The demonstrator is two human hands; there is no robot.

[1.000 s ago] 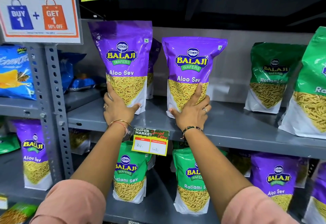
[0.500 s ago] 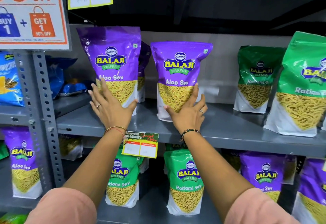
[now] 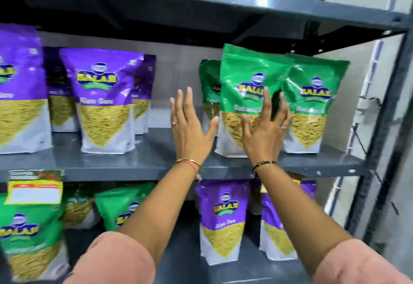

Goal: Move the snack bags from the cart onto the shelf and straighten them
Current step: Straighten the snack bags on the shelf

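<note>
Hands [image 3: 228, 131] beside upright, front-facing green bag [image 3: 250, 87].

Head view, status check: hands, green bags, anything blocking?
Left hand open, off the bags. Right hand flat against front green bag, not gripping. Bag upright on middle shelf, overlapping its green neighbour. Nothing blocking.

Whole frame motion-blurred; lettering on pouches unreadable. Purple foil snack pouch [image 3: 19, 91] cut by left frame edge. Green foil pouch [image 3: 209, 87] mostly hidden behind front green pouch [image 3: 250, 87]. Yellow price tag [image 3: 34, 191] print illegible.
</note>
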